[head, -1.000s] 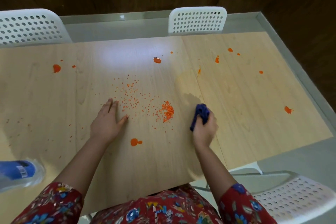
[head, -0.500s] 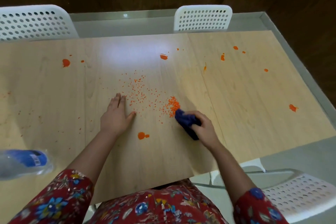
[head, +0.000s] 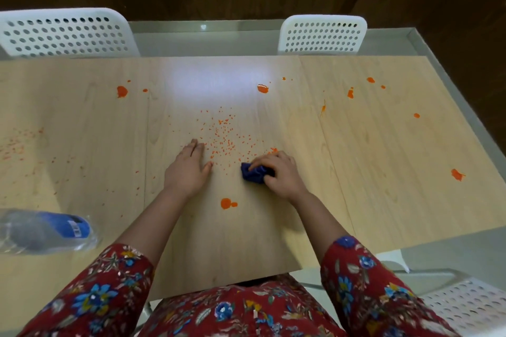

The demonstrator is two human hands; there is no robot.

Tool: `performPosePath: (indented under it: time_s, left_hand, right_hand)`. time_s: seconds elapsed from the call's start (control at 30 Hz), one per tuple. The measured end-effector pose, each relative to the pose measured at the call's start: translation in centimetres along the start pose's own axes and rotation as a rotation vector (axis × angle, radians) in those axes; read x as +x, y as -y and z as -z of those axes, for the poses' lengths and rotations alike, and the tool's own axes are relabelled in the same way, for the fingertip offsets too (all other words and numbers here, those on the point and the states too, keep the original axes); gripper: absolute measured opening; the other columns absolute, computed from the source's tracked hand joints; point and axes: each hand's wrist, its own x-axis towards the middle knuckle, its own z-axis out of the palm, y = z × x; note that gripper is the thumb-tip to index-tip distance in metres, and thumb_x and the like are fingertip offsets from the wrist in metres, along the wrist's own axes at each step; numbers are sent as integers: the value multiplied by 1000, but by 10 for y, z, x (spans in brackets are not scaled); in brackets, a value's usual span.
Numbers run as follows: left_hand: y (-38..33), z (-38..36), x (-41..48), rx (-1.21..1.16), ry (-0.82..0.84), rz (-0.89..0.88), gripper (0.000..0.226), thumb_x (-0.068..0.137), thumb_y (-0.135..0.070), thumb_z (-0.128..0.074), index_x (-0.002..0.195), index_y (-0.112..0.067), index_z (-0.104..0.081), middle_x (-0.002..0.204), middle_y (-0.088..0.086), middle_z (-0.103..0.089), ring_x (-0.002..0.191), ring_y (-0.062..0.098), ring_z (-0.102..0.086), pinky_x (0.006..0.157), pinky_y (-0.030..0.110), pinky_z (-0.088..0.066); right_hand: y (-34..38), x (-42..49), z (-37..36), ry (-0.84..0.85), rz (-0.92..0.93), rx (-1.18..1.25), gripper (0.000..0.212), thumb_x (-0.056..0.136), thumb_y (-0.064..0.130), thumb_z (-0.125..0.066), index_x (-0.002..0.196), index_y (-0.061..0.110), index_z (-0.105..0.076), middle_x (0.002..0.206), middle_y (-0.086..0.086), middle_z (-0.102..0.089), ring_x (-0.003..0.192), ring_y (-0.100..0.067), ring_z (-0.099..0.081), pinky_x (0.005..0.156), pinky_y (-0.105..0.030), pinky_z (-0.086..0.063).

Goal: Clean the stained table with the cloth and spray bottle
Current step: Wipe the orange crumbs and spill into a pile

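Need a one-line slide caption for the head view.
Tabletop cleaning: right hand grips a blue cloth on the orange-stained table, left hand rests flat beside it.

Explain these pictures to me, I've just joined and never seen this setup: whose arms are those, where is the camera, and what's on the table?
There is no machine here. These are a person's two bare hands, filmed by one wide-angle camera worn on their head, looking forward and down, so the arms enter from the bottom edge. The left hand lies flat, fingers straight, on the wooden table. The right hand grips a bunched dark blue cloth and holds it on the table at the near edge of a scatter of orange specks. Larger orange blobs dot the surface, one just nearer the person than the hands. A clear bottle with a blue label lies on its side at far left. White perforated chairs stand across the table.
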Motion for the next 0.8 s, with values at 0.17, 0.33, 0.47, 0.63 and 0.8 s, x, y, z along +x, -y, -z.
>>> performPosePath:
  time_s: [0.17, 0.33, 0.47, 0.63, 0.8]
  left_hand:
    - [5, 6, 5, -74, -25, -26, 50, 101, -38, -38, 149, -23, -35, 158, -6, -25, 141, 16, -34, 97, 37, -47]
    - [6, 4, 5, -65, -57, -14, 53, 99, -39, -43, 148, -23, -34, 158, -6, -26, 141, 16, -33, 98, 36, -48]
    - [4, 3, 8, -44, -49, 4, 56, 96, -43, -49, 147, -24, -35, 156, -6, -29, 140, 16, -32, 99, 36, -46]
    - [15, 15, 25, -104, 15, -24, 57, 91, -44, -57, 142, -22, -42, 156, 1, -26, 143, 22, -22, 111, 40, -31]
    - [30, 20, 36, -61, 124, 51, 90, 86, -52, -61, 154, -27, -8, 163, -1, 8, 149, 24, 6, 120, 43, -8]
  right_hand:
    - [-5, -18, 3, 122, 38, -49, 48, 64, 11, -44, 98, 30, -72, 110, 15, -67, 103, -12, -42, 93, -32, -24]
    - [-3, 2, -6, 111, 76, -127, 43, 70, 12, -48, 104, 31, -68, 119, 18, -62, 109, -14, -42, 93, -34, -24]
    - [12, 28, -7, -64, 37, 16, 46, 71, 8, -56, 109, 31, -69, 119, 15, -66, 105, -14, -49, 96, -37, -36]
    - [-16, 1, 16, -533, -363, 440, 35, 87, 11, -63, 121, 21, -60, 117, 4, -60, 110, -17, -56, 96, -32, -45]
    - [-44, -26, 10, -550, -747, 183, 54, 91, 24, -62, 139, 11, -42, 136, -15, -42, 119, -33, -48, 99, -42, -42]
